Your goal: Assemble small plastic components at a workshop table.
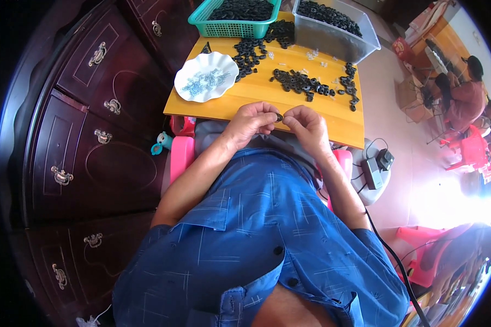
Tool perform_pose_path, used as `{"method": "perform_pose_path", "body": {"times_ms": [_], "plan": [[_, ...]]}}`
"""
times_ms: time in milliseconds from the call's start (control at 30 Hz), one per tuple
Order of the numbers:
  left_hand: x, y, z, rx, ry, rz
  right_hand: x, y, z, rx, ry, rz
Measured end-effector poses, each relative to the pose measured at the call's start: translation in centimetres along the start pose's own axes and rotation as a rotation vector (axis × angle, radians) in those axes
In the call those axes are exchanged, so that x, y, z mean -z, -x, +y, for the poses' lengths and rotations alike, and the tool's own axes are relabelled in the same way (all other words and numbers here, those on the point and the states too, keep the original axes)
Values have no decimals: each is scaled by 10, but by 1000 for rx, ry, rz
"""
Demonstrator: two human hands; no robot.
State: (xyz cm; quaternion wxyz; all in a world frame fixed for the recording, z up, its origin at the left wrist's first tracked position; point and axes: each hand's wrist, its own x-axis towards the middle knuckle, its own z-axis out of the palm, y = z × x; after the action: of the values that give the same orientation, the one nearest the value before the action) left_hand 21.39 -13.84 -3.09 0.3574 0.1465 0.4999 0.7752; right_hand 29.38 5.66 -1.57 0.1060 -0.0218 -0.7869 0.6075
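Just over the table's near edge, my two hands meet fingertip to fingertip. My left hand [253,121] pinches a small dark round part [279,117] between thumb and fingers. My right hand [310,126] is closed in a pinch at that part's right side; whatever its fingertips hold is too small to make out. Beyond my left hand stands a white scalloped dish [230,64] containing many tiny clear, bluish pieces. A loose spread of small black ring-like parts [303,83] lies on the table past my hands.
A green basket [232,28] and a clear plastic bin [333,44], both filled with black parts, stand at the yellow table's [174,104] far side. Dark wooden drawers [93,136] line the left. Power adapters [372,171] rest on a stool at right. Other people [466,101] sit farther right.
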Motion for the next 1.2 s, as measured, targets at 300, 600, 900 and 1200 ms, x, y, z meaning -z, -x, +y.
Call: {"method": "perform_pose_path", "body": {"times_ms": [300,600,900,1200], "plan": [[-5,4,2,-61,-248,82,-4,3,0,75,63,-25],[-3,2,-4,-66,-261,84,-3,1,12,53,75,-21],[1,2,-8,40,-43,-29,5,1,12,-134,-290,-269],[0,4,-1,-27,-203,53,44,-32,10,179,425,149]]}}
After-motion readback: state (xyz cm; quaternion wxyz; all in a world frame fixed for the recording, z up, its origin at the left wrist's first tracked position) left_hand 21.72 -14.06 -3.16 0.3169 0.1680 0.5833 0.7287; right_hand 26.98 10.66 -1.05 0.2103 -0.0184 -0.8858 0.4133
